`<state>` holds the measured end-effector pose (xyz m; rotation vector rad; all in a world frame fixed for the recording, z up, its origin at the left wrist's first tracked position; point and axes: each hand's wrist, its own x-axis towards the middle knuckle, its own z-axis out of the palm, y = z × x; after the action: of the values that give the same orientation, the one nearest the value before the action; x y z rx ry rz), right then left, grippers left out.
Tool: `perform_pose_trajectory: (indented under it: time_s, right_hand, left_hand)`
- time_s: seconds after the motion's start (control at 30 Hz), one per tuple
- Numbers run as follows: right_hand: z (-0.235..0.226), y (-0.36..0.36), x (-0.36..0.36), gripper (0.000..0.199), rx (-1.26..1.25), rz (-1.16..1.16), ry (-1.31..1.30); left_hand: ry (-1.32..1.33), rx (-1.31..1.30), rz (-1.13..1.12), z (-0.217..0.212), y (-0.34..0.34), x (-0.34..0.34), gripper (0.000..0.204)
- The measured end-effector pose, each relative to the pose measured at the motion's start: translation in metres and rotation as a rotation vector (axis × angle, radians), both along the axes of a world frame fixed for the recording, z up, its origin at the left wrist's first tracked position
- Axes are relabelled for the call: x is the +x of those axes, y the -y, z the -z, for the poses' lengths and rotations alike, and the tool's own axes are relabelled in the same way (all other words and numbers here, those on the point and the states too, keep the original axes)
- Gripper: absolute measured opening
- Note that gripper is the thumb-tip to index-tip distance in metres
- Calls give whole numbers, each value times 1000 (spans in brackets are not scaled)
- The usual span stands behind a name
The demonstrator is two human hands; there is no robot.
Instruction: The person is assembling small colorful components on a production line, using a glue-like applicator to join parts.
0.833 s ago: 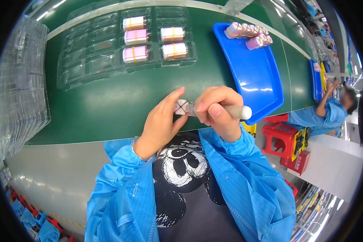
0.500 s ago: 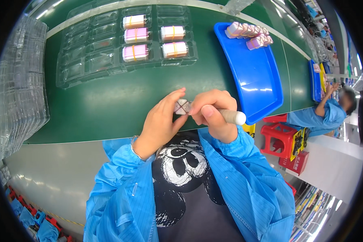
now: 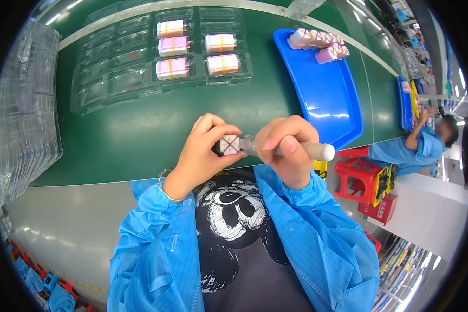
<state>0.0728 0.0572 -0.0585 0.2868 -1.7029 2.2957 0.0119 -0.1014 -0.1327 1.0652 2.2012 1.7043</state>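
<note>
Thumb and fingertips of my left hand point(image 3: 195, 156) pinch a small white block point(image 3: 230, 145) by its sides, its end face marked with a dark X and turned up toward me. My right hand point(image 3: 290, 148) is closed around a stick-like hand tool point(image 3: 315, 151) with a tan handle and a rounded white end. The tool's greyish tip is right beside the block; whether it touches, I cannot tell. Both hands are over the near edge of the green table point(image 3: 140, 135).
A clear plastic tray point(image 3: 91, 93) holds several banded pink-and-white packs point(image 3: 172, 68). To the right stands a blue tray point(image 3: 354, 122) with several similar blocks point(image 3: 312, 39). Clear trays are stacked point(image 3: 26, 109) at far left. Another person point(image 3: 408, 151) sits right, beyond a red stool point(image 3: 354, 179).
My right hand with the tool has shifted a little right, away from my left hand. The left fingers now grip the block from both sides, and its X-marked face shows more fully.
</note>
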Motion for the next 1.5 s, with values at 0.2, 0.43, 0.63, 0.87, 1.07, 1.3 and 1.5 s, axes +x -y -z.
perform_pose_trajectory:
  time_s: [0.2,0.43,0.63,0.87,1.07,1.3,1.5]
  right_hand:
    - [0,1,1,20,115,-14,30]
    - [4,0,-4,20,329,-67,-22]
    - [3,1,-1,23,127,-39,48]
    - [3,-4,5,21,64,-65,-54]
    - [7,0,4,18,72,-73,-25]
    - [8,1,0,16,140,-81,-104]
    - [6,4,-5,15,193,-102,-163]
  left_hand:
    - [20,3,-18,0,-1,2,40]
    - [-27,0,32,-1,2,0,45]
    - [5,15,192,-6,11,-10,58]
    - [141,-58,109,-9,7,-2,49]
    - [46,-45,73,-1,5,0,37]
    - [27,-38,65,-1,4,0,37]
    - [40,-59,72,-2,5,0,37]
